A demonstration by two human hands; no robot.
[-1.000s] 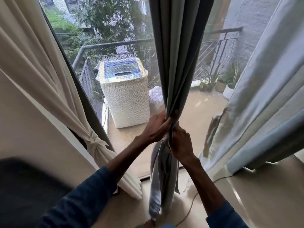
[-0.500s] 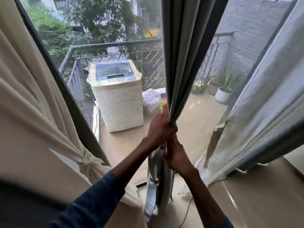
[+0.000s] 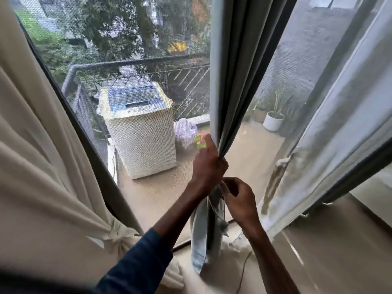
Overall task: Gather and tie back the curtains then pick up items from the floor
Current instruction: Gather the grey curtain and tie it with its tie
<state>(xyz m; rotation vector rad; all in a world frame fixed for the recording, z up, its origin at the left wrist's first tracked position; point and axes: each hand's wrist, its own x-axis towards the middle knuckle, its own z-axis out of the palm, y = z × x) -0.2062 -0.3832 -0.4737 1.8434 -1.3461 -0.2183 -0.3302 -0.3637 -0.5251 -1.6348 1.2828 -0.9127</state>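
A grey-green curtain (image 3: 237, 71) hangs in the middle of the window, bunched into narrow folds. My left hand (image 3: 209, 166) clamps the gathered folds at about waist height. Just below it, my right hand (image 3: 239, 198) pinches the curtain's lower part between thumb and fingers. The curtain's tail (image 3: 199, 240) drops to the floor beneath both hands. A cream curtain (image 3: 42, 166) on the left is tied back with a knot (image 3: 118, 234). A pale grey curtain (image 3: 339, 124) slants down the right side.
Behind the mesh screen lies a balcony with a washing machine (image 3: 140, 134), a white plant pot (image 3: 273, 122) and a railing (image 3: 148, 64). A thin cord (image 3: 244, 270) trails over the beige floor. A dark shape fills the bottom left corner.
The view has shifted closer and to the left. My left hand slid up the gathered curtain; my right hand dropped just below it and now pinches the lower fabric.
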